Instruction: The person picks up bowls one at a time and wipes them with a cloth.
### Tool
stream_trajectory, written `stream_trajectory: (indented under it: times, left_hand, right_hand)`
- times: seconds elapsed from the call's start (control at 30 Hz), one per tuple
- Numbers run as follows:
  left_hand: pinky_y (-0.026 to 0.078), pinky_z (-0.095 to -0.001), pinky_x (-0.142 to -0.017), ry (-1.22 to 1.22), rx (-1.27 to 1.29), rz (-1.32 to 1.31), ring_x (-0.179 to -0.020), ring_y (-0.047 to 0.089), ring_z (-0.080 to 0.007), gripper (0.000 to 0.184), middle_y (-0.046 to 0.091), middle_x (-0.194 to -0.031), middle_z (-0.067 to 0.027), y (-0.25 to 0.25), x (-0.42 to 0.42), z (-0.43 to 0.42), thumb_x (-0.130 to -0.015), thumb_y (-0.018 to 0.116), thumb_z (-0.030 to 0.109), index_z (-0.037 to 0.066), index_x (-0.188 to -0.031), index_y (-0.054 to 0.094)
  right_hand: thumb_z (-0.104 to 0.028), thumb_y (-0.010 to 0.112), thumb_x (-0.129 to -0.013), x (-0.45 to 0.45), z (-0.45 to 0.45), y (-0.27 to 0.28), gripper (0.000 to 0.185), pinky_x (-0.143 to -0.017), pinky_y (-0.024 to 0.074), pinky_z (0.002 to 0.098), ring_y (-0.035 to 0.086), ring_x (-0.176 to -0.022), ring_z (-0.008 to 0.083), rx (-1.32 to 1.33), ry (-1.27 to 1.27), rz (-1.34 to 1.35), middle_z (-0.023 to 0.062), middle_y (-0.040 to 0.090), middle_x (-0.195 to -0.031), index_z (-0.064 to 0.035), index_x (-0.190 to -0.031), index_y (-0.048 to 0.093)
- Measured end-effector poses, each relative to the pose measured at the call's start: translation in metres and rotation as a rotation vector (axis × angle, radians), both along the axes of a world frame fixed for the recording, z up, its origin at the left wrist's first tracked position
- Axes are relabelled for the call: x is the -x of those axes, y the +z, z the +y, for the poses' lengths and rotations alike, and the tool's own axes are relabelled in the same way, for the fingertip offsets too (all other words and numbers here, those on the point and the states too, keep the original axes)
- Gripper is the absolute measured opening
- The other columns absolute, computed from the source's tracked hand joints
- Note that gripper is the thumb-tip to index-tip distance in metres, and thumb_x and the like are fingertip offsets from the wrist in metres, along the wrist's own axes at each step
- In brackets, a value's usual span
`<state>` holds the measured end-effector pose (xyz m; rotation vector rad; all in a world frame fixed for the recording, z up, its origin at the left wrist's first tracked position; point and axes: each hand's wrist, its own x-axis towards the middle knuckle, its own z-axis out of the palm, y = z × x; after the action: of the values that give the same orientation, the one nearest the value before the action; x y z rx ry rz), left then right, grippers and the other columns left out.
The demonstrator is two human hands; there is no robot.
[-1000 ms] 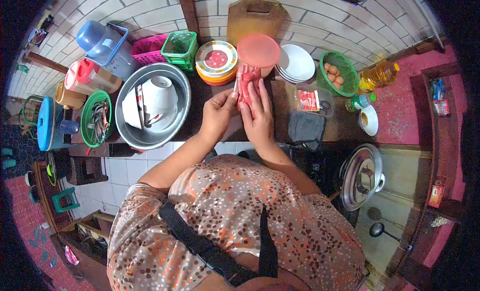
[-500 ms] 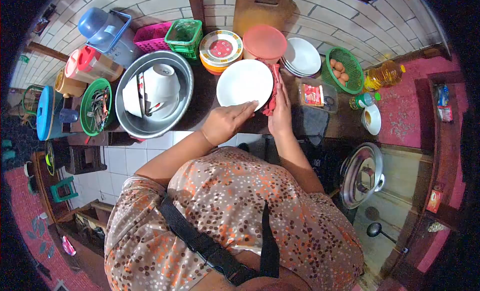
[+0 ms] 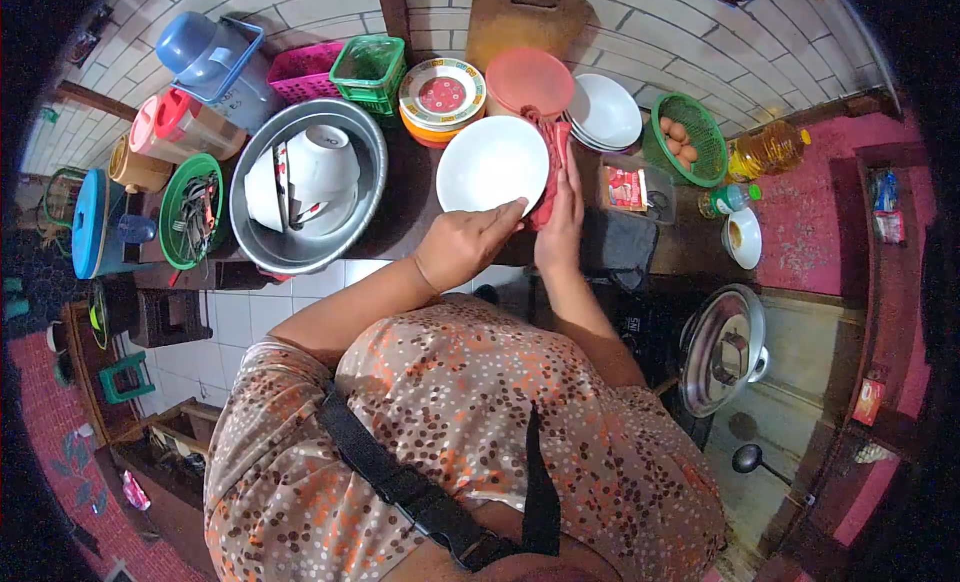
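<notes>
A white bowl (image 3: pixel 490 162) is held tilted over the dark table, its inside facing me. My left hand (image 3: pixel 462 246) grips its lower rim, fingertips reaching to the lower right edge. Against the bowl's right side a crumpled red cloth (image 3: pixel 549 182) is pressed by my right hand (image 3: pixel 563 222), whose fingers point up along it. The palm and part of the cloth are hidden. Just behind the bowl are a stack of patterned plates (image 3: pixel 442 94) and a container with a pink lid (image 3: pixel 530 80). White dishes (image 3: pixel 605 112) are stacked to the right.
A grey basin (image 3: pixel 375 187) with white bowls stands left, beside a green basket (image 3: pixel 172 222) of cutlery. On the right are a green basket (image 3: pixel 715 152) of eggs, an oil bottle (image 3: pixel 770 152) and a small white bowl (image 3: pixel 742 242). A large metal lid (image 3: pixel 715 357) lies lower right.
The bowl has shifted slightly right and turned a little in my hands. The red cloth and my right hand's fingers have slid slightly along its right side.
</notes>
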<state>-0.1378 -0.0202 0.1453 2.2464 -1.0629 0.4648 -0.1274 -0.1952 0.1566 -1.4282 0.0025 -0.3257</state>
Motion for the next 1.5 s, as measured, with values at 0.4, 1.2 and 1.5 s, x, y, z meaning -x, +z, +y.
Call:
stream_trajectory:
  times: [0.4, 1.2, 1.5]
  left_hand:
    - [0.055, -0.0278, -0.081, 0.149, 0.795, 0.927, -0.090, 0.067, -0.0098, 0.031, 0.075, -0.102, -0.0020, -0.012, -0.017, -0.012, -0.107, 0.063, 0.022, -0.003, -0.124, 0.071]
    - [0.053, -0.0292, -0.093, 0.143, 1.072, 0.985, -0.102, 0.068, -0.0121, 0.031, 0.076, -0.116, -0.0079, 0.019, -0.028, 0.015, -0.108, 0.060, 0.023, -0.001, -0.125, 0.070]
    - [0.060, -0.0400, -0.074, -0.027, 0.147, 0.064, -0.089, 0.076, -0.0327, 0.035, 0.076, -0.103, -0.0167, 0.029, -0.008, 0.022, -0.087, 0.074, 0.003, 0.003, -0.122, 0.069]
  right_hand:
    - [-0.023, 0.063, -0.104, -0.026, 0.000, -0.017, 0.051, -0.111, 0.0453, 0.0361, 0.057, -0.136, 0.0278, 0.517, 0.021, -0.173, 0.0166, 0.057, -0.151, -0.0070, -0.152, 0.053]
    - [-0.014, 0.066, -0.100, 0.004, 0.010, -0.011, 0.048, -0.117, 0.0416, 0.0490, 0.047, -0.144, 0.0447, 0.630, -0.077, -0.454, 0.0278, 0.040, -0.161, -0.0080, -0.148, 0.058]
    - [-0.018, 0.053, -0.107, -0.009, -0.008, 0.015, 0.048, -0.120, 0.0363, 0.0401, 0.045, -0.148, 0.0285, 0.130, -0.071, -0.147, 0.0195, 0.043, -0.162, -0.0027, -0.153, 0.048]
